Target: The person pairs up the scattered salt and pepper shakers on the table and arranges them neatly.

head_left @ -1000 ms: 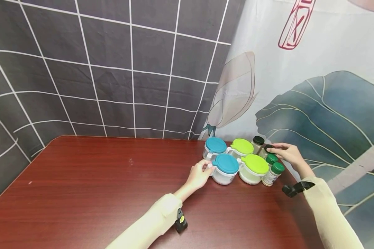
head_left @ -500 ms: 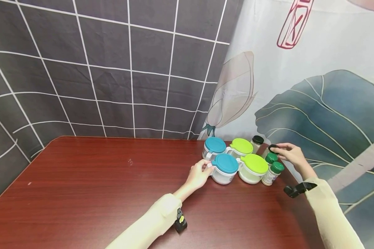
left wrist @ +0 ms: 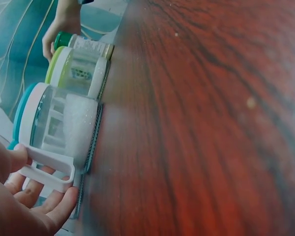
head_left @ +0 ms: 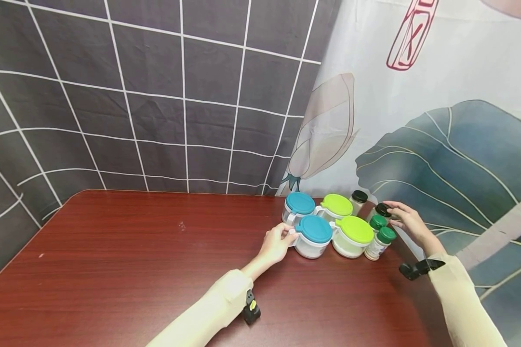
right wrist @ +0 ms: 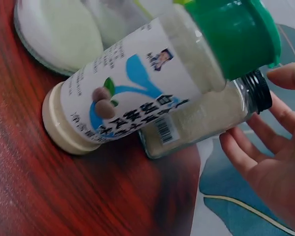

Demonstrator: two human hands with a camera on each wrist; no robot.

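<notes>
My left hand (head_left: 274, 245) grips the white handle (left wrist: 64, 162) of the front blue-lidded seasoning jar (head_left: 313, 241), thumb above and fingers around it. The jar stands upright on the table, with white grains inside. At the right, my right hand (head_left: 409, 225) is beside a black-lidded glass jar (head_left: 382, 210). In the right wrist view, the thumb stands off the black lid (right wrist: 259, 91) and the loosely bent fingers are right at the jar's far side. A green-capped shaker (right wrist: 128, 88) hides part of this jar there.
Behind the front jar is another blue-lidded jar (head_left: 299, 205). Two green-lidded jars (head_left: 354, 230) stand to its right. A second black-lidded jar (head_left: 358, 196) is at the back, near the wall cloth (head_left: 329, 144). Another green-capped shaker (head_left: 378, 221) stands in the right-hand group.
The black-lidded jar by my right hand has shifted right, closer to the green-capped shakers. My right hand has moved right with it and its thumb has come off the lid. The left hand stays put.
</notes>
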